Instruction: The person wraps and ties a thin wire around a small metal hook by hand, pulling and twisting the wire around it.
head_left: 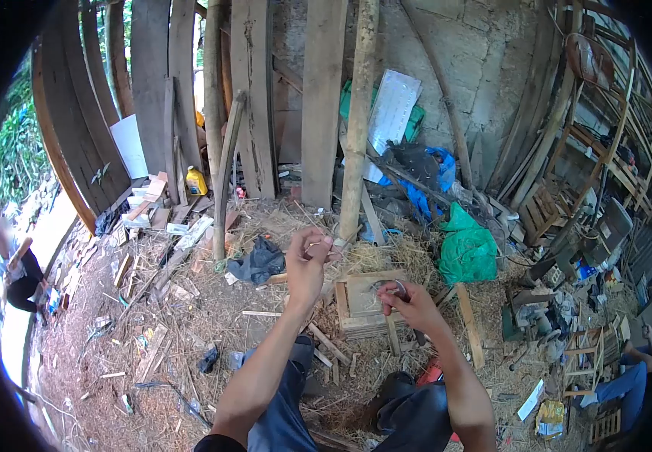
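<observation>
My left hand (308, 260) is raised in front of the wooden post, its fingers curled together in a pinch. A small pale bit shows at the fingertips, too small to name. My right hand (414, 303) is closed around a small metal hand tool (401, 287) with a curved, shiny part; the fingers cover much of it, so its kind is unclear. Below and between the hands sits a low wooden box (367, 324) with a light panel on top. A wooden stick (393, 336) leans at its front side, under my right hand.
A wooden post (357, 128) rises just beyond the box. A green sack (467, 252) lies right of it, a black plastic bag (258, 261) left. Wood scraps and shavings litter the ground. One person (23, 271) is far left, another (627, 377) far right.
</observation>
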The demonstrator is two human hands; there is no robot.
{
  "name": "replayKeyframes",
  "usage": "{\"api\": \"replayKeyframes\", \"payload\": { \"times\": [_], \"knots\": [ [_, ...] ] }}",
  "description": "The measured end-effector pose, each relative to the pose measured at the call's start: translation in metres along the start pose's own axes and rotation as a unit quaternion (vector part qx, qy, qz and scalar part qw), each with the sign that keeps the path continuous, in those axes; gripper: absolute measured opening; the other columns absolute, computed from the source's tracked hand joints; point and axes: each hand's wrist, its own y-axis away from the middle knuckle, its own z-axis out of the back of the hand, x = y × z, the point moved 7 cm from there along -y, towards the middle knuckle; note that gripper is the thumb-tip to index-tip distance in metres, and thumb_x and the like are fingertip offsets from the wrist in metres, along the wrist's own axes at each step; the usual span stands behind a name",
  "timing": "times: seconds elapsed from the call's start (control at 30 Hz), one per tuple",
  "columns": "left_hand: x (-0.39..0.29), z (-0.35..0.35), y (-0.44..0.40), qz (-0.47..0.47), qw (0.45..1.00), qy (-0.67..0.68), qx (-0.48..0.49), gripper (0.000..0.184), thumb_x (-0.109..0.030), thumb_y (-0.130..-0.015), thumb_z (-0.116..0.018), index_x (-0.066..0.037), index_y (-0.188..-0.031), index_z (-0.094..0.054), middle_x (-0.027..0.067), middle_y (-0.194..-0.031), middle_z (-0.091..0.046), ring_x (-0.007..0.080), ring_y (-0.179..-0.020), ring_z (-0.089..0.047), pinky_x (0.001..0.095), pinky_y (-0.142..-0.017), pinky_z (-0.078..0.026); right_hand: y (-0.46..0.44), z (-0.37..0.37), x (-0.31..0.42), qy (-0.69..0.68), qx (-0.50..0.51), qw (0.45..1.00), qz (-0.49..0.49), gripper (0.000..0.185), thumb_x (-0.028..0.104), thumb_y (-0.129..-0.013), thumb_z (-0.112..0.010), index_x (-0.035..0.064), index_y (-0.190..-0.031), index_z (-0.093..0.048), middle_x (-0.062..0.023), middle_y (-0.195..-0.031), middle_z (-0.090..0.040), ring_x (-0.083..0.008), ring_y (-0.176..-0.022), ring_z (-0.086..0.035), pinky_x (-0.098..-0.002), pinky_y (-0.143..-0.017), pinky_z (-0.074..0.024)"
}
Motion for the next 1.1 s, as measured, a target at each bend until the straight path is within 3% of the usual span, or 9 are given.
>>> {"api": "replayKeyframes", "payload": {
  "times": [0.5,0.57,0.83,0.93,1.0,1.03,1.07,1.1],
  "knots": [
    [-0.014,0.021,-0.010,-0.036,0.998,0.015,-0.042,0.017,-0.010,-0.088,-0.060,0.001,-0.099,-0.053,0.0076,-0.085,-0.060,0.0162,-0.072,-0.063,0.0288,-0.063,-0.054,0.004,0.017,-0.017,0.047,0.004,0.998,-0.036,0.014,0.008,-0.088,-0.057,-0.0022,-0.098,-0.060,-0.0021,-0.070,-0.062,-0.0071,-0.066,-0.055,-0.0256,-0.067,-0.0436],
    [-0.013,0.023,-0.012,-0.041,0.999,0.007,-0.031,0.016,-0.009,-0.088,-0.059,0.001,-0.099,-0.053,0.0073,-0.084,-0.059,0.0162,-0.072,-0.063,0.0290,-0.064,-0.054,0.004,0.023,-0.022,0.041,-0.013,0.999,0.003,0.013,0.009,-0.089,-0.056,-0.0014,-0.096,-0.061,-0.0018,-0.069,-0.061,-0.0063,-0.066,-0.053,-0.0252,-0.066,-0.0422],
    [-0.015,0.017,-0.010,-0.064,0.998,0.005,-0.015,0.013,-0.007,-0.089,-0.057,0.001,-0.098,-0.052,0.0079,-0.088,-0.058,0.0153,-0.071,-0.062,0.0289,-0.061,-0.055,0.009,0.023,-0.009,0.089,-0.034,0.995,0.000,0.013,0.011,-0.088,-0.057,0.0008,-0.094,-0.062,0.0003,-0.066,-0.060,-0.0057,-0.062,-0.050,-0.0236,-0.058,-0.0373],
    [-0.004,0.026,-0.014,-0.019,0.999,0.042,-0.021,0.018,-0.009,-0.087,-0.060,0.001,-0.099,-0.051,0.0083,-0.093,-0.056,0.0151,-0.077,-0.061,0.0295,-0.065,-0.053,0.007,0.020,-0.009,0.108,-0.042,0.993,-0.004,0.012,0.011,-0.087,-0.059,0.0012,-0.093,-0.062,-0.0001,-0.066,-0.060,-0.0063,-0.062,-0.051,-0.0244,-0.058,-0.0394],
    [-0.007,0.039,-0.013,-0.115,0.970,-0.193,-0.098,0.027,-0.007,-0.081,-0.066,0.000,-0.102,-0.051,0.0124,-0.099,-0.055,0.0214,-0.085,-0.059,0.0375,-0.080,-0.049,0.006,0.021,-0.008,0.117,-0.052,0.992,0.001,0.011,0.010,-0.087,-0.059,0.0013,-0.092,-0.062,-0.0011,-0.066,-0.060,-0.0073,-0.062,-0.053,-0.0254,-0.058,-0.0419],
    [-0.018,0.032,-0.009,-0.114,0.970,-0.191,-0.097,0.027,-0.007,-0.081,-0.066,0.000,-0.102,-0.051,0.0124,-0.099,-0.055,0.0214,-0.085,-0.059,0.0375,-0.080,-0.049,0.006,0.021,-0.008,0.138,-0.056,0.989,-0.004,0.011,0.011,-0.087,-0.059,0.0011,-0.092,-0.063,-0.0016,-0.066,-0.060,-0.0076,-0.062,-0.053,-0.0256,-0.058,-0.0423],
    [-0.042,0.019,0.001,-0.188,0.902,-0.374,-0.106,0.032,-0.007,-0.077,-0.068,-0.001,-0.103,-0.051,0.0136,-0.101,-0.053,0.0257,-0.088,-0.058,0.0410,-0.086,-0.043,0.007,0.022,-0.009,0.158,-0.059,0.986,-0.009,0.012,0.011,-0.086,-0.060,0.0010,-0.092,-0.063,-0.0022,-0.066,-0.061,-0.0078,-0.062,-0.054,-0.0258,-0.058,-0.0427],
    [-0.058,0.003,0.010,-0.254,0.794,-0.541,-0.110,0.037,-0.007,-0.072,-0.071,-0.003,-0.104,-0.052,0.0149,-0.104,-0.052,0.0300,-0.091,-0.056,0.0444,-0.093,-0.038,0.007,0.023,-0.013,0.158,-0.060,0.985,-0.009,0.012,0.011,-0.086,-0.060,0.0010,-0.092,-0.063,-0.0022,-0.066,-0.061,-0.0078,-0.062,-0.054,-0.0258,-0.058,-0.0427]
  ]
}}
